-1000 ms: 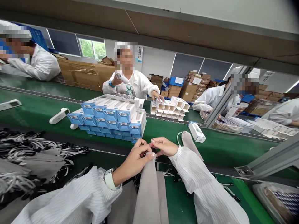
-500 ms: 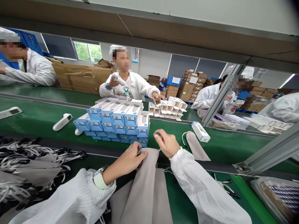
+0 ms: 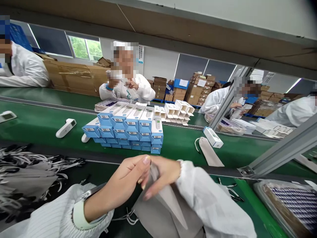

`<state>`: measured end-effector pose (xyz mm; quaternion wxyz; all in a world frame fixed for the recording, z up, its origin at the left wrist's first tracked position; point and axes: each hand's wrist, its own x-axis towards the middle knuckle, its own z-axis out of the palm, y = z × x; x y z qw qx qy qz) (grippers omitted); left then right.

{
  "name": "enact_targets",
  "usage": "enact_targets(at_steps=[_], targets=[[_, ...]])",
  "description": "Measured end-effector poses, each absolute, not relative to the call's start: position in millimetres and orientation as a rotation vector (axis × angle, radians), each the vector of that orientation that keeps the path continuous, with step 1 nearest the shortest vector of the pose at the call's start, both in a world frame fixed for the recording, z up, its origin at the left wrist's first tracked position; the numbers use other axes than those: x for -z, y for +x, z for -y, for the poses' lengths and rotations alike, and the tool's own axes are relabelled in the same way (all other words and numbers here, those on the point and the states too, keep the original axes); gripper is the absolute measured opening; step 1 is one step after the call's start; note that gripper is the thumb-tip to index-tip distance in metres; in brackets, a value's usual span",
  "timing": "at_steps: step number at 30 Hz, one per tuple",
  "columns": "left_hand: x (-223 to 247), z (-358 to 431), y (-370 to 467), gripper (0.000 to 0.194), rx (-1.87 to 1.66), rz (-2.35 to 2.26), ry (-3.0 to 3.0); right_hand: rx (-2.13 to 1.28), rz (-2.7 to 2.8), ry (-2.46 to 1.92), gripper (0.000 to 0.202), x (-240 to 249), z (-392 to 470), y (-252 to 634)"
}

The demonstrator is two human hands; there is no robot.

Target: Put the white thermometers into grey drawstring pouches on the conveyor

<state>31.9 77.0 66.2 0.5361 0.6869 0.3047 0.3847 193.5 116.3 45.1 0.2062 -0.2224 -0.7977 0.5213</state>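
1. The gray pouch [image 3: 170, 200] is at the near middle of the scene, its upper end up at the hands and its cloth slanting down toward the near right.
2. The right hand [image 3: 165, 173] appears to be grasping the pouch's upper end, cloth showing between thumb and fingers.
3. The left hand [image 3: 128, 181] meets it from the left, fingers curled and thumb tip against the top; I cannot tell whether it pinches cloth too, since its fingertips are partly hidden.
4. To handle this cloth well, one hand should probably anchor the upper end while the other works, as such limp fabric would likely fold or twist.
5. More gray cloth [image 3: 151, 216] lies beneath, with white cords [image 3: 130, 218] to its left; lifting the upper pouch clear should help avoid snagging them.
6. Elbows are best kept low and near: the stacked boxes [image 3: 131, 125] stand just beyond the hands on the green tabletop [image 3: 180, 145], and a forward knock could topple them.
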Motion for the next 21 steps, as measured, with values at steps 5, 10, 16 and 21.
enact_targets(at_steps=[5, 10, 16, 21], targets=[[-67, -64, 38, 0.036, -0.881, -0.817, 2.073, -1.299, 1.964, -0.629, 0.048, -58, -120, 208], [-31, -45, 54, 0.038, -0.357, -0.921, 2.495, -0.335, 0.93, -1.05, 0.032, -72, -166, 311], [18, -56, 63, 0.086, 0.057, -1.196, 2.756, 0.172, 0.769, -2.043, 0.046, -22, -189, 359], [11, -76, 54, 0.085, 0.195, -1.331, 2.783, 0.102, 0.93, -2.238, 0.066, 4, -193, 362]])
